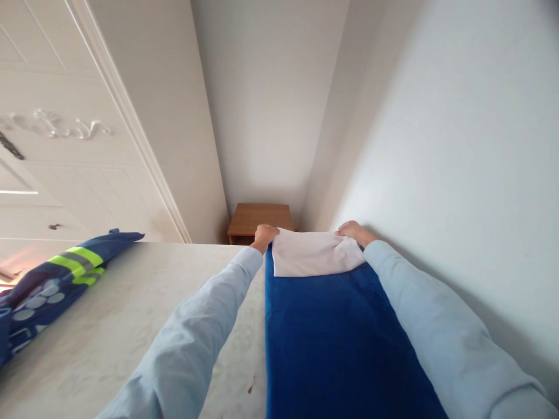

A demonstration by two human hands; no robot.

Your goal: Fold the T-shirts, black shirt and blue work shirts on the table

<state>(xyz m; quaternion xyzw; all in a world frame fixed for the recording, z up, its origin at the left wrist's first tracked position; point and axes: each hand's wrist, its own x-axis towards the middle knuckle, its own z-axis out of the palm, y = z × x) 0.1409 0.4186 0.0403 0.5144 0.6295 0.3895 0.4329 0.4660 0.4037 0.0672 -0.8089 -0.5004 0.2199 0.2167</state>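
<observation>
A pale pinkish-white cloth (pixel 314 255) lies across the far end of a long dark blue fabric (pixel 340 343). My left hand (pixel 264 235) is closed on the cloth's far left corner. At the far right corner, my right hand (pixel 354 231) pinches the same cloth, which shows some creases beside the fingers. The blue fabric stretches toward me over the right part of a pale, marbled surface (pixel 174 291), close to the wall.
A wall (pixel 458 163) runs along the right side. Beyond the surface's far edge stands a small brown wooden table (pixel 262 216). A white wardrobe (pixel 87 139) is at the left, with a navy garment with yellow-green stripes (pixel 65 279) on the surface's left edge.
</observation>
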